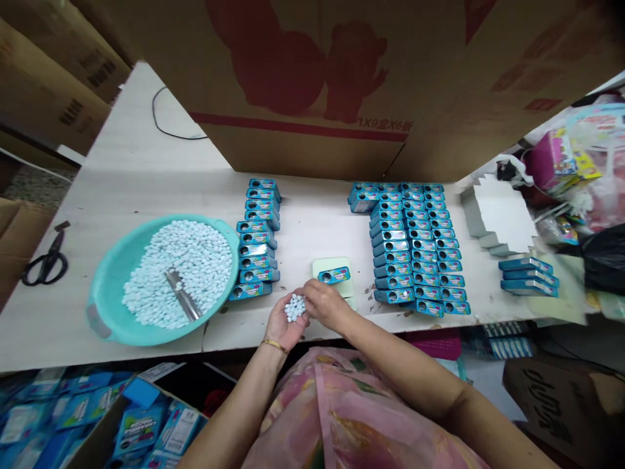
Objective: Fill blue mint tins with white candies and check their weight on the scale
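My left hand is cupped palm up near the table's front edge, holding a small heap of pale blue candies. Over its fingers reaches my right hand, its fingertips drawn together at the heap's edge; whatever they pinch is hidden. Just beyond the hands, a small blue candy box lies on a pale green scale. To the left stands a turquoise basin filled with the same kind of candies, with a metal scoop resting among them.
One column of blue boxes stands beside the basin; several rows stand right of the scale. Farther right are white folded card and stacked boxes. A large carton borders the back. Black scissors lie far left.
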Tool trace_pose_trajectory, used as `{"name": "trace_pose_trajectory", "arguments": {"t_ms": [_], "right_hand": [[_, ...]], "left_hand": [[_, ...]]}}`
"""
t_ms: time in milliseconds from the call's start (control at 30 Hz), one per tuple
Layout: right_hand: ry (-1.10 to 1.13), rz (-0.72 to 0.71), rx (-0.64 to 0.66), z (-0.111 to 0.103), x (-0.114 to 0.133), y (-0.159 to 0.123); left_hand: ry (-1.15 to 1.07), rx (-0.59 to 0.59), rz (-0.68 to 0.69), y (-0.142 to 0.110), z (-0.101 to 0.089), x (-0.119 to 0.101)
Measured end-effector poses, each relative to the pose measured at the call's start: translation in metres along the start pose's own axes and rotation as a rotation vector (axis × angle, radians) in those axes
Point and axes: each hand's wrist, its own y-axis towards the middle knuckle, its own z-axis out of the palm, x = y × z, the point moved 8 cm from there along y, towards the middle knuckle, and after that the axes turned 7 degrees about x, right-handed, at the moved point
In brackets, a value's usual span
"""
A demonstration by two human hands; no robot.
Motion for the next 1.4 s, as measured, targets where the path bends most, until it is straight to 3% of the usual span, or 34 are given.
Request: {"name": "trace_pose_trajectory", "arguments": {"t_ms": [233,367,500,600,667,767,900,1033,1400], "right_hand": [[-0.007,0.154,-0.09,-0.033,-0.046,-0.009],[-0.042,0.164,-0.073,-0.033,-0.053,-0.009],[0.008,0.138,-0.147,-0.036,-0.053,-0.01],[0.01,0.093,-0.193,-0.038,-0.037,-0.015],[-0.034,-0.017,-0.131,-0.029,-0.01,-0.017],[-0.182,-0.12,0.031,0.001,0.032,-0.021],[-0.332,-0.206,0.179,0.045,0.063,-0.022],[-0.32,-0.237,0.241,0.062,0.069,-0.016],[-0.26,-0.202,0.263,0.04,0.058,-0.012]], "left_hand": [[0.051,0.078,-0.005,0.006,0.014,0.001],[0.048,0.069,0.018,0.004,0.006,-0.005],[0.048,0.053,0.034,-0.001,-0.001,-0.008],[0.057,0.062,0.026,-0.006,-0.003,-0.007],[0.059,0.075,-0.005,-0.009,-0.006,-0.002],[0.05,0.048,-0.05,-0.016,-0.02,0.004],[0.049,-0.033,-0.084,-0.023,-0.045,0.006],[0.066,-0.075,-0.142,-0.027,-0.058,0.006],[0.073,-0.116,-0.108,-0.022,-0.06,-0.002]]}}
